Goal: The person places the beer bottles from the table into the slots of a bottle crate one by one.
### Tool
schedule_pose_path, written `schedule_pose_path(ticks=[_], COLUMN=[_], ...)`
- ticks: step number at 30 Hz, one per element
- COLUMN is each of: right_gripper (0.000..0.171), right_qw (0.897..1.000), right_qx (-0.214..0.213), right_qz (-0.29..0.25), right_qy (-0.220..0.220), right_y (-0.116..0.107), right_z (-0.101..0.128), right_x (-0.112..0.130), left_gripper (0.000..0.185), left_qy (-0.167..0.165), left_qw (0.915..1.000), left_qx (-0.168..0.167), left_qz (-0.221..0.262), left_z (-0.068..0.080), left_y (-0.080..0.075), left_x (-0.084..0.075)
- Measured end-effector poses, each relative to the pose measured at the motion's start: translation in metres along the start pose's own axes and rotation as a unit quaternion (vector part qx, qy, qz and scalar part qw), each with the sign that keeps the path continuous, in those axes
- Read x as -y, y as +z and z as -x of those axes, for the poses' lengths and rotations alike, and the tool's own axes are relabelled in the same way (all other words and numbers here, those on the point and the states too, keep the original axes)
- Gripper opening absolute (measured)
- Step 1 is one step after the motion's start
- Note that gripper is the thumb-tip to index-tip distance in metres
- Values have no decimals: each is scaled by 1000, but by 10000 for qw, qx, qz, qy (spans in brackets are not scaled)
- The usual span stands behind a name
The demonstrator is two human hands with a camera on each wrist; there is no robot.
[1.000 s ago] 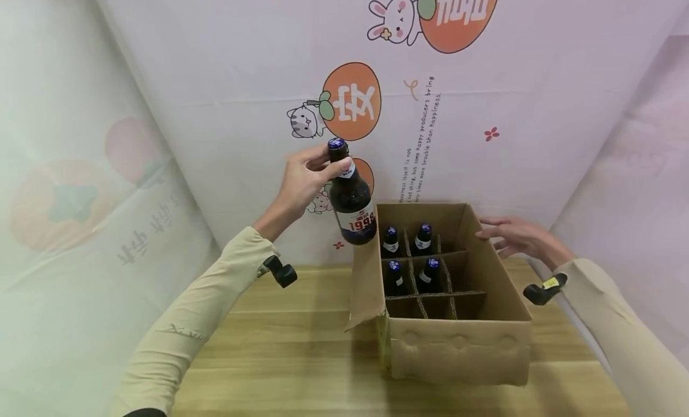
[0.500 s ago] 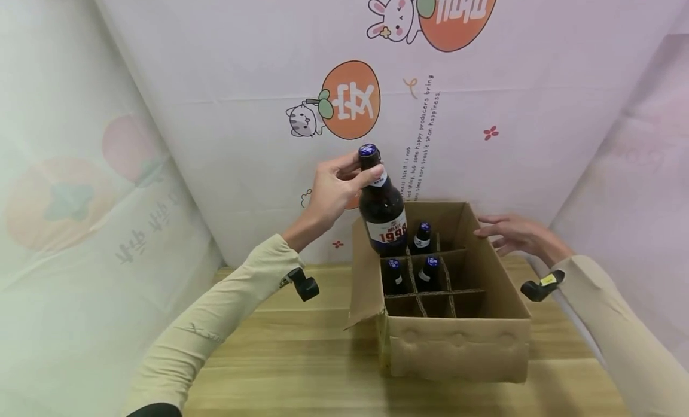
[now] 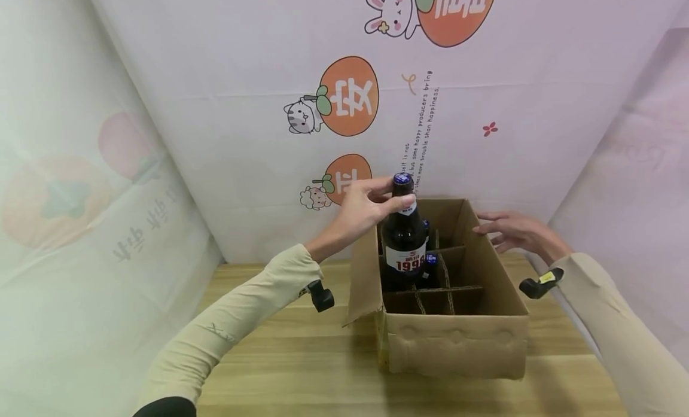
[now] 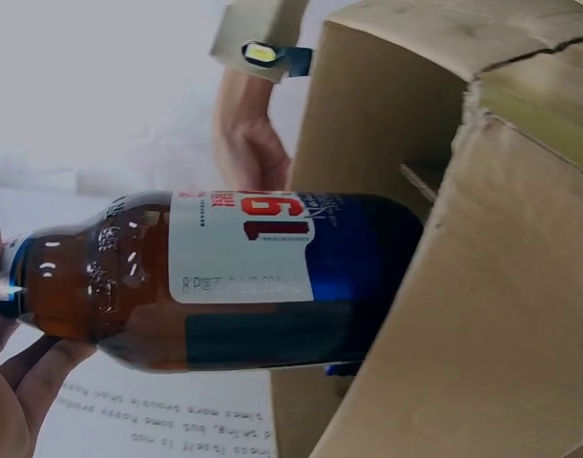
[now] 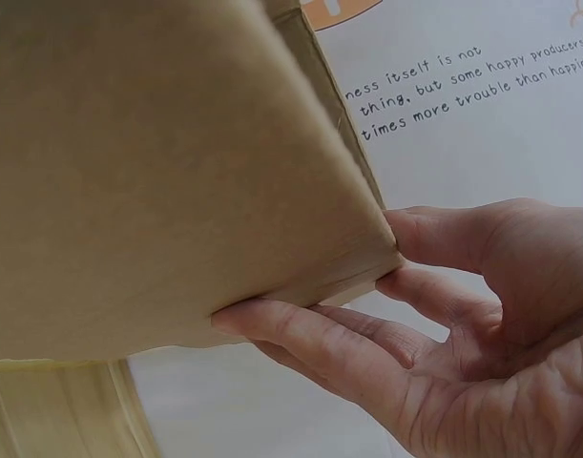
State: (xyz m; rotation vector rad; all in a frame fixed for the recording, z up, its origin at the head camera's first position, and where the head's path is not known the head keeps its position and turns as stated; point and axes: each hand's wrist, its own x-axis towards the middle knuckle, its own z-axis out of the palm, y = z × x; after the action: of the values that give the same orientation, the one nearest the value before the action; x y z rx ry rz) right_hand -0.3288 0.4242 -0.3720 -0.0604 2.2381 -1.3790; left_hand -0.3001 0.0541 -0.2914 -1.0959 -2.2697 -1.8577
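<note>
My left hand (image 3: 371, 204) grips the neck of a brown beer bottle (image 3: 404, 243) with a blue cap and a white "1998" label. The bottle hangs upright with its lower part inside the open cardboard box (image 3: 457, 345), in the left column of the divider grid. In the left wrist view the bottle (image 4: 224, 277) sits against the box wall (image 4: 482, 286). My right hand (image 3: 511, 231) rests with straight fingers on the box's far right corner. In the right wrist view the fingers (image 5: 320, 334) lie along the box corner (image 5: 176, 191).
More blue-capped bottles (image 3: 430, 260) stand in the box's rear cells, partly hidden by the held one. The front cells (image 3: 447, 303) look empty. The box stands on a wooden table (image 3: 290, 369) against a printed white backdrop (image 3: 344, 100). A loose flap (image 3: 363, 279) hangs at the box's left.
My left hand has carried the bottle right and down, from above the box's left side into the grid. The right hand has stayed at the far corner.
</note>
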Motion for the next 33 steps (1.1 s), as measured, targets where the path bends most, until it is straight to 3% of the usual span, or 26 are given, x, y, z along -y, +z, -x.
schedule_pose_path(ticks=[6, 18, 28, 33], right_gripper=[79, 80, 79, 80], right_qw=[10000, 9999, 9999, 9999], right_qx=[-25, -66, -45, -40], right_qz=[-17, -27, -54, -84], right_qy=[31, 125, 99, 137], right_y=[4, 2, -1, -1], right_z=[0, -3, -3, -1], right_x=[1, 3, 3, 4], left_gripper=[38, 32, 39, 30], left_qy=[-308, -175, -180, -57], left_qw=[9975, 9898, 9860, 9803], left_qx=[427, 1046, 1123, 1271], left_qz=[-474, -949, -1216, -1508], left_z=[5, 14, 21, 30], left_y=[13, 24, 26, 33], left_x=[9, 25, 18, 23])
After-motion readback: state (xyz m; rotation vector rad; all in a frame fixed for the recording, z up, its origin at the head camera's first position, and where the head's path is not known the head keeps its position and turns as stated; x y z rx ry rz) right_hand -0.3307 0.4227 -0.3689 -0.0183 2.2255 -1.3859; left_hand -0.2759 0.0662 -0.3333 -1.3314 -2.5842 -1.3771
